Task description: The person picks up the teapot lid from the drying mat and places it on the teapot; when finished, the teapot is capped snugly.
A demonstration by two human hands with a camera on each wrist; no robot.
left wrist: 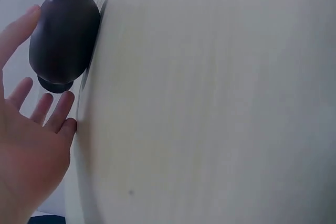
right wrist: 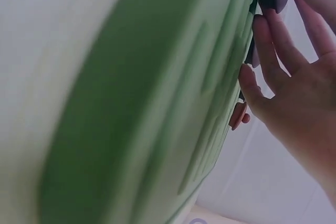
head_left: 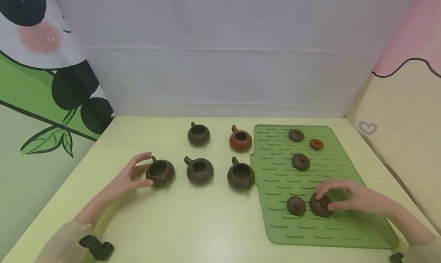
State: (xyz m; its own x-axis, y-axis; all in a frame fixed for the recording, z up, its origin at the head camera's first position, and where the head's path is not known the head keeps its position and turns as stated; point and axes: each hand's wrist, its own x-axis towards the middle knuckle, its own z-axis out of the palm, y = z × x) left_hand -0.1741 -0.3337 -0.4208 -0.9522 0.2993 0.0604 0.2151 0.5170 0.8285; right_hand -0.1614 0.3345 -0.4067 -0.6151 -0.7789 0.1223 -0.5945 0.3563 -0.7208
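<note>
Maybe our left grip, spread beside the dark pot, could tip it by closing crooked. Our right grip pinches a lid; held loosely, it might drop.

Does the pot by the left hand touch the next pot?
Apart. The head view shows bare table between the pot by the left hand and the next pot.
</note>
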